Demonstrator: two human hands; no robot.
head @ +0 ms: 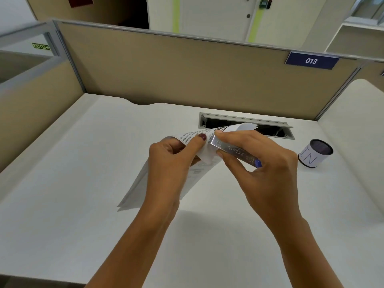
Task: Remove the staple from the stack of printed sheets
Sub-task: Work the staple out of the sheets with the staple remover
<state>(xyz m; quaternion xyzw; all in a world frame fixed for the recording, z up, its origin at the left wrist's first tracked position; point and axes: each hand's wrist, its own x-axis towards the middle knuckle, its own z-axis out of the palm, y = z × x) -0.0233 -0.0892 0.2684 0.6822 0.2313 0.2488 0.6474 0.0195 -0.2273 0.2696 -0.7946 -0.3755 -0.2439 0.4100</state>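
A stack of printed sheets (143,183) is lifted above the white desk (62,183), its lower corner hanging toward the desk. My left hand (172,161) pinches the stack's upper corner, thumb on top of the curled-back pages. My right hand (255,161) grips a silver metal stapler (232,150) with a blue end, its front tip pressed against the paper corner beside my left thumb. The staple itself is hidden under the tool and fingers.
A small black cylindrical cup (315,152) with a white paper label stands at the right. An open cable slot (247,125) is set in the desk behind my hands. Beige partition walls (187,75) enclose the desk on the back and left.
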